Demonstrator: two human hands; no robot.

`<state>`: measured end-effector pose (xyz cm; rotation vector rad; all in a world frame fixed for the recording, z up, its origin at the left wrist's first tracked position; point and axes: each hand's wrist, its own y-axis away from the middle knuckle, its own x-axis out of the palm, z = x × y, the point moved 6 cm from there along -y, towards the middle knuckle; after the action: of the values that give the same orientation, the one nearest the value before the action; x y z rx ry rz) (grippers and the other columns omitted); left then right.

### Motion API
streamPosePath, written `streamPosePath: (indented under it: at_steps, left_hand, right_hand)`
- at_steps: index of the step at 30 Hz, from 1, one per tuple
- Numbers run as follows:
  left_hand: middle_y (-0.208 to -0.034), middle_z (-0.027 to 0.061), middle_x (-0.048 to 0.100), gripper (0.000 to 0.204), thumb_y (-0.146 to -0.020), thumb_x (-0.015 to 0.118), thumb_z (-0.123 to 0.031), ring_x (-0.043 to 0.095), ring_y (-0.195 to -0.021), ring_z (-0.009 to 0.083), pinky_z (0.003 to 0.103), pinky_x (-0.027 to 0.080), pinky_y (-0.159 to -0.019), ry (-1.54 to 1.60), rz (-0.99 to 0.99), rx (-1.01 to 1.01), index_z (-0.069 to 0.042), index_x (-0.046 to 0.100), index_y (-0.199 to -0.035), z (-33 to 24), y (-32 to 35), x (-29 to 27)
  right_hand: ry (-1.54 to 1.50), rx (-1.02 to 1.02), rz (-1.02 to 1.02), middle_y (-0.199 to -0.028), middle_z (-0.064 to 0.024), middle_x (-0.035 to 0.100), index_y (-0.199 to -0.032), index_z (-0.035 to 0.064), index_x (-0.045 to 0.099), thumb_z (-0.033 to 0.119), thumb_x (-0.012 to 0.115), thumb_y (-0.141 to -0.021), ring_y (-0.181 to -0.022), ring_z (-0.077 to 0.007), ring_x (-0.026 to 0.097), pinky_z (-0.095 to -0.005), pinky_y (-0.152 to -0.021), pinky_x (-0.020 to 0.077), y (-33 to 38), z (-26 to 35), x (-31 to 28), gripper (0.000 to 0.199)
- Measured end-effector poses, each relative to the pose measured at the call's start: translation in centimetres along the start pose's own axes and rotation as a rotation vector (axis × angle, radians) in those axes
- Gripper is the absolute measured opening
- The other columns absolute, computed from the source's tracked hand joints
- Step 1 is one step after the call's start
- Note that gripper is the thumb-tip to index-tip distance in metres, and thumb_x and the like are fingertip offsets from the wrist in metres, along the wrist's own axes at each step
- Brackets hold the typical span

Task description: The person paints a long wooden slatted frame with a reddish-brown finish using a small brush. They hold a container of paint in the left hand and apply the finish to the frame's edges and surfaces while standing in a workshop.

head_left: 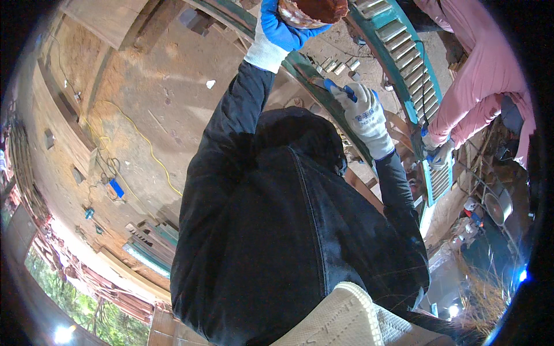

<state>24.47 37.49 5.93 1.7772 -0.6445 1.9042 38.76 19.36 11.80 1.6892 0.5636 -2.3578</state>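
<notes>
My black jacket (pixel 277 230) filled most of the view. Beyond it lay a long teal louvred wooden frame (pixel 404 52), which a person in pink (pixel 485 81) touched at its far side. My left hand (pixel 280 26), in a blue and white glove, curled its fingers around a reddish-brown bowl (pixel 311 10). My right hand (pixel 365 115), in a white glove, pinched a blue-handled tool (pixel 337 87) against the frame's curved teal edge.

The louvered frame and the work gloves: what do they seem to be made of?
Louvered frame: likely wood under matte teal paint, with pale bare slats. Gloves on the left hand and right hand: white knit fabric; the left one's palm has a smooth blue coating, probably rubber.
</notes>
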Motion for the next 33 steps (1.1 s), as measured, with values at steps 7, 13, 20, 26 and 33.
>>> streamPosePath:
  at_steps: [7, 13, 20, 26, 33]
  left_hand:
    - [-0.148, 0.0143, 0.056, 0.066, -0.095, 0.063, -0.054, 0.053, -0.137, 0.0373, 0.062, 0.045, -0.111, -0.012, 0.012, 0.041, -0.014, 0.053, -0.147, -0.2, -0.1, 0.4]
    - [-0.148, 0.0129, 0.057, 0.064, -0.096, 0.062, -0.054, 0.054, -0.136, 0.0368, 0.062, 0.046, -0.111, -0.039, -0.009, 0.078, -0.015, 0.054, -0.146, -0.4, -0.1, -0.7]
    - [-0.149, 0.0121, 0.056, 0.064, -0.096, 0.061, -0.056, 0.053, -0.137, 0.0364, 0.061, 0.046, -0.111, -0.038, -0.020, 0.068, -0.017, 0.054, -0.146, 0.2, 0.0, -0.3]
    - [-0.149, 0.0118, 0.056, 0.067, -0.095, 0.062, -0.058, 0.052, -0.138, 0.0359, 0.061, 0.046, -0.110, -0.042, 0.011, 0.058, -0.017, 0.053, -0.147, 0.3, 0.2, -0.3]
    - [-0.150, 0.0119, 0.055, 0.068, -0.094, 0.064, -0.058, 0.052, -0.138, 0.0358, 0.060, 0.046, -0.111, -0.056, 0.005, 0.065, -0.018, 0.052, -0.148, 0.2, -0.1, 0.0]
  right_hand:
    - [0.066, -0.010, 0.036, -0.096, -0.0080, 0.061, -0.112, 0.0195, 0.069, 0.021, 0.071, -0.093, -0.076, -0.0290, 0.063, -0.0425, -0.065, 0.0506, 1.4, -0.5, 0.8, 0.019]
    - [0.128, 0.059, 0.047, -0.091, -0.0088, 0.060, -0.124, 0.0219, 0.069, 0.018, 0.073, -0.091, -0.069, -0.0276, 0.063, -0.0426, -0.060, 0.0513, 1.4, 0.0, -0.8, 0.034]
    - [0.032, 0.052, 0.051, -0.092, -0.0097, 0.060, -0.132, 0.0252, 0.068, 0.016, 0.076, -0.085, -0.068, -0.0276, 0.065, -0.0405, -0.059, 0.0547, -0.6, 1.2, -1.0, 0.048]
    - [0.035, 0.046, 0.089, -0.098, -0.0082, 0.061, -0.130, 0.0242, 0.070, 0.014, 0.075, -0.085, -0.069, -0.0257, 0.066, -0.0400, -0.060, 0.0549, -0.4, 1.4, -1.6, 0.047]
    - [0.060, -0.002, 0.081, -0.095, -0.0083, 0.060, -0.129, 0.0243, 0.070, 0.014, 0.077, -0.084, -0.069, -0.0256, 0.065, -0.0393, -0.061, 0.0543, -0.4, 1.4, -1.6, 0.046]
